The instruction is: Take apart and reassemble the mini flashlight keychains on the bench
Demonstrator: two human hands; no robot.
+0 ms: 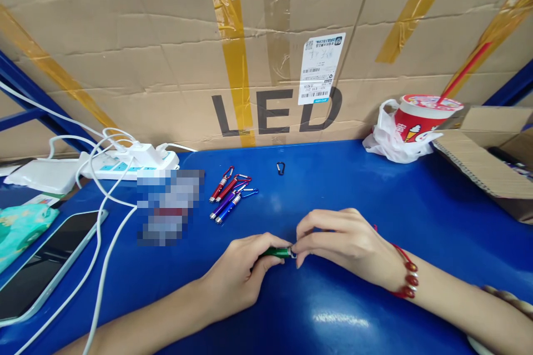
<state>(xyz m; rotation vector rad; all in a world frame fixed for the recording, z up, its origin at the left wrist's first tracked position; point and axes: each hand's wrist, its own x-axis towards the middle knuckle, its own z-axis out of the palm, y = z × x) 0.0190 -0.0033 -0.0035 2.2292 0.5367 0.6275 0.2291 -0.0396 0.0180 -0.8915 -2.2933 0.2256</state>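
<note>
My left hand is closed around a green keychain flashlight, held level just above the blue table. At its silvery right end, the thumb and fingers of my right hand are pinched together on a small metal bit that the fingertips mostly hide. Beyond my hands, a small black carabiner lies alone on the table. Several similar flashlights lie in a group to its left: a red flashlight, a second one in red, a purple flashlight and a blue flashlight, with carabiners on their ends.
A large cardboard box marked LED stands along the table's back edge. At left are a white power strip with cables, a phone and a blurred-out patch. A red cup in a plastic bag and an open carton stand at right.
</note>
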